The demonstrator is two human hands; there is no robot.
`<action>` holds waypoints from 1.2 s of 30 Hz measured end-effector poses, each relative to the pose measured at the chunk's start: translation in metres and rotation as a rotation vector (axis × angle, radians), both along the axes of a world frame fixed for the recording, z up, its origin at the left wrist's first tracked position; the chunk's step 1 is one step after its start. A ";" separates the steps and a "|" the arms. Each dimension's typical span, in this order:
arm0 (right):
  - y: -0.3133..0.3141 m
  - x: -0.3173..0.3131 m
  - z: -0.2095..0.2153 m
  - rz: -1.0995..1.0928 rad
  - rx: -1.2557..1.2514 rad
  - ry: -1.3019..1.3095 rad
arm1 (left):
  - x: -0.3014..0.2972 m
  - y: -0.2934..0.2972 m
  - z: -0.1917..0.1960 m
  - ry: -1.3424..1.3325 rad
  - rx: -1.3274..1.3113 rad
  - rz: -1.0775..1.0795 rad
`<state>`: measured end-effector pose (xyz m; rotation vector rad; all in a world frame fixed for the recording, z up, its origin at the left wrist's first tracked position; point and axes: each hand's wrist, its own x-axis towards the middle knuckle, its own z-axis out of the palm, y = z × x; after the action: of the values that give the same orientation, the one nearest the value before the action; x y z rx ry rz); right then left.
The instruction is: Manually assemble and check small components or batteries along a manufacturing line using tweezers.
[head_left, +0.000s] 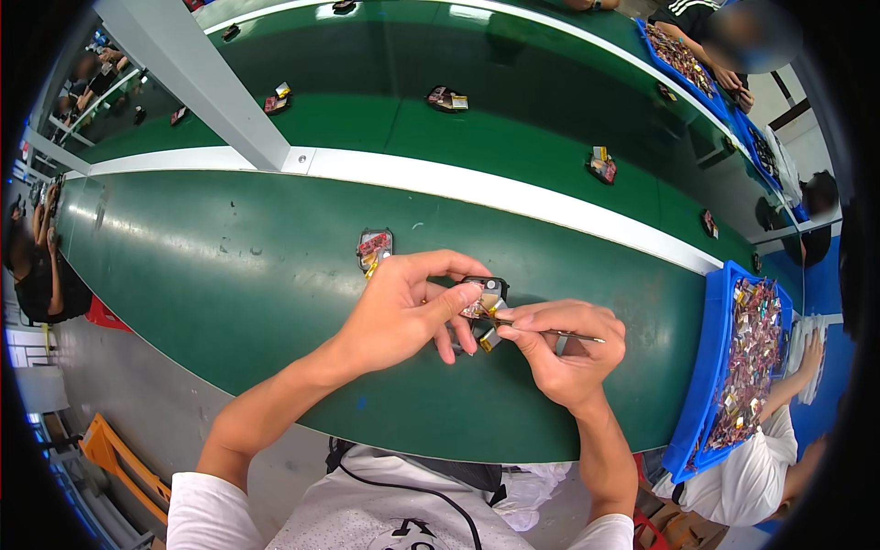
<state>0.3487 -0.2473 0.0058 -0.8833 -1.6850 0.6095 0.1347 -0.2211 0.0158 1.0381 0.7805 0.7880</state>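
A small black-framed electronic unit is pinched between the thumb and fingers of my left hand, just above the green table. My right hand grips a slim dark metal rod-like tool; whether it is tweezers or a single pick I cannot tell. The tool's tip meets the unit near some yellow tape. A small silver piece with yellow edges hangs below the unit, close to my right fingertips. Behind my left hand, a similar black-framed unit lies on the table, partly covered by that hand.
At the right stands a blue bin heaped with small reddish and silver parts. Beyond a white rail, a green belt carries several similar units. A grey post rises at the left. Other people sit left, right and across.
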 end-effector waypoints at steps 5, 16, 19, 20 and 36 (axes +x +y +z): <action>-0.003 0.000 0.003 -0.059 -0.043 -0.019 | 0.004 -0.003 -0.002 0.020 -0.022 0.042; -0.006 0.001 0.000 -0.085 0.021 -0.046 | 0.008 -0.004 0.002 0.047 -0.066 0.055; -0.007 0.002 0.003 -0.091 0.007 -0.070 | 0.010 -0.005 0.001 0.060 -0.054 0.054; -0.007 0.002 0.003 -0.096 0.008 -0.078 | 0.011 -0.006 0.000 0.058 -0.039 0.058; -0.009 0.009 0.002 -0.122 0.292 -0.322 | 0.017 -0.004 -0.003 -0.004 -0.057 0.067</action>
<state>0.3572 -0.2563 0.0076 -0.8959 -1.9298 0.1354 0.1517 -0.2248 0.0131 0.9630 0.8332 0.8208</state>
